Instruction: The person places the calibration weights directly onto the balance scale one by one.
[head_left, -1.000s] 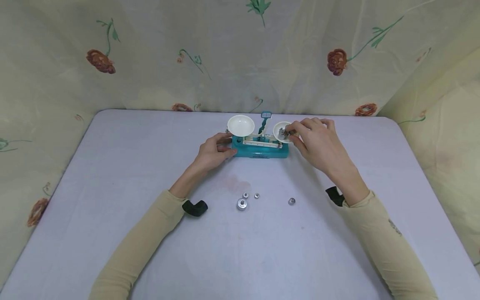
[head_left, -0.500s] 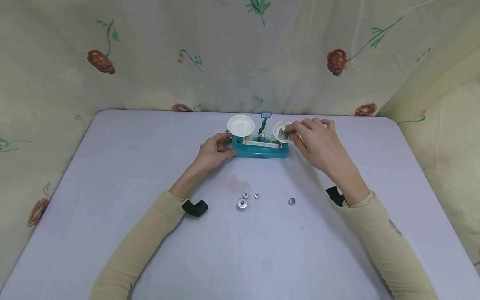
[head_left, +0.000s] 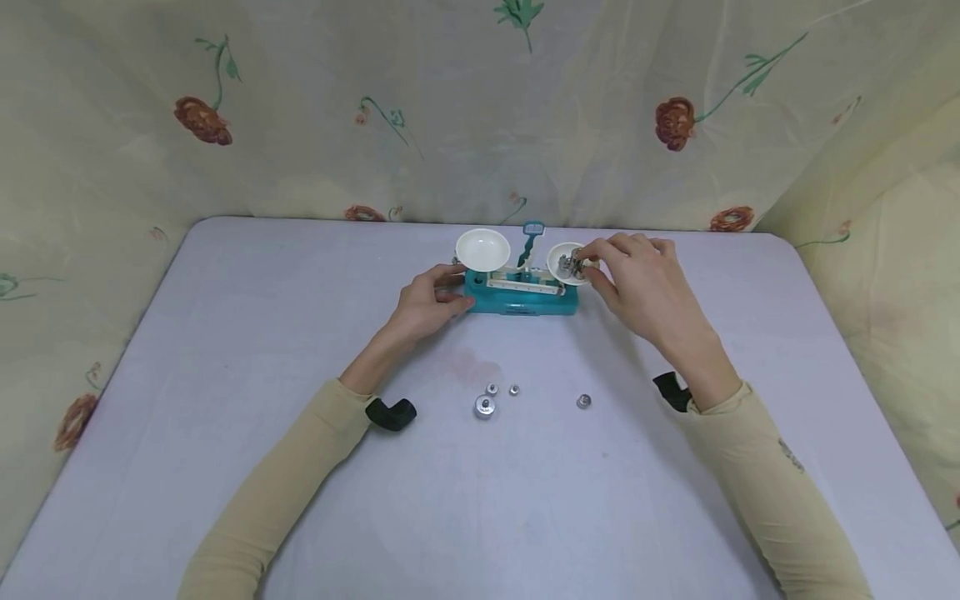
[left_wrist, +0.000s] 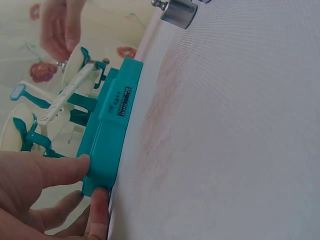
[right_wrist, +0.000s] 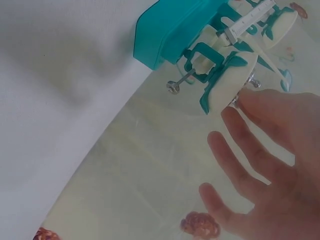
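Note:
A teal balance scale (head_left: 521,306) with two white pans stands near the table's back edge. My left hand (head_left: 423,307) grips the left end of its base, thumb on one side and fingers round the other, as the left wrist view shows. The left pan (head_left: 482,249) holds nothing. Small metal weights (head_left: 566,265) sit in the right pan (head_left: 557,252). There my right hand (head_left: 641,287) pinches a small metal weight (right_wrist: 235,102) between thumb and index finger, its other fingers spread. Another weight (right_wrist: 254,82) stands close by in that pan. My right fingers partly cover the pan in the head view.
In front of the scale, a large weight (head_left: 484,407) and two small ones (head_left: 492,389) lie together on the white tabletop (head_left: 300,333). A further weight (head_left: 583,402) lies to their right. A flowered curtain (head_left: 450,100) hangs right behind the table's back edge.
My right fingers have shifted slightly at the right pan, and the weights there show a little more. The left hand and the scale have stayed in place.

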